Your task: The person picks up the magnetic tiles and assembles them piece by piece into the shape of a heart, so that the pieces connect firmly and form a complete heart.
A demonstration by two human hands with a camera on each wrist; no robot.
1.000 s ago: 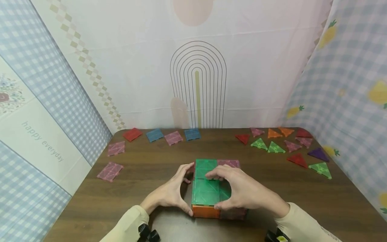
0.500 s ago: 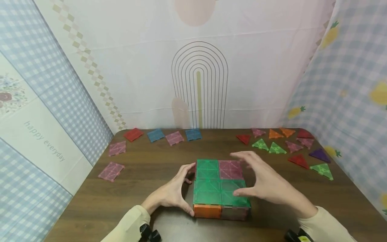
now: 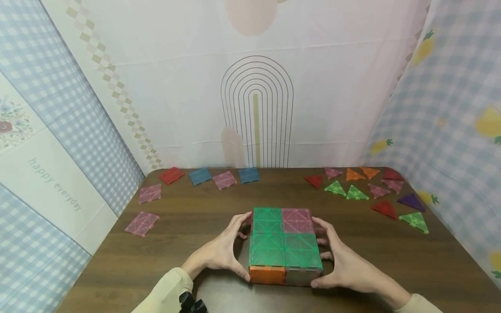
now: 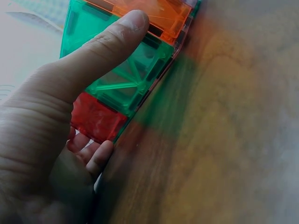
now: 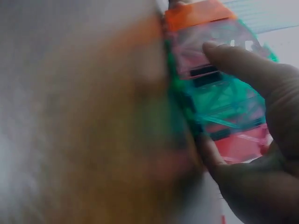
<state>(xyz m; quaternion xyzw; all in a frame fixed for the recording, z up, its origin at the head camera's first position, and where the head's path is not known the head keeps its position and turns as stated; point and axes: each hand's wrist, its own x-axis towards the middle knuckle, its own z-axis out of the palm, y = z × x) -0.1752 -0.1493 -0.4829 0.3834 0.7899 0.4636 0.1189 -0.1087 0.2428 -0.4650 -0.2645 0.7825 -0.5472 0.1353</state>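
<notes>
A low box of translucent magnetic tiles (image 3: 285,250) sits on the table at the front middle. Three green tiles and one pink tile (image 3: 298,221) form its top. Its front wall has an orange tile (image 3: 268,275) beside a pale pinkish one. My left hand (image 3: 221,250) grips the box's left side, thumb at the front corner and fingers toward the back. In the left wrist view that side shows a green tile (image 4: 117,84) and a red tile (image 4: 99,116). My right hand (image 3: 348,263) holds the right side likewise, its thumb (image 5: 233,58) over the pale front tile.
Loose square tiles lie at the back left, among them a red one (image 3: 171,175), blue ones (image 3: 200,176) and pink ones (image 3: 142,223). Several triangular tiles (image 3: 385,208) are scattered at the back right. Patterned cloths hang behind and beside the wooden table (image 3: 188,208).
My right hand has lifted off the top of the box, moved right and come down around its right side. The left hand has stayed at the left side.
</notes>
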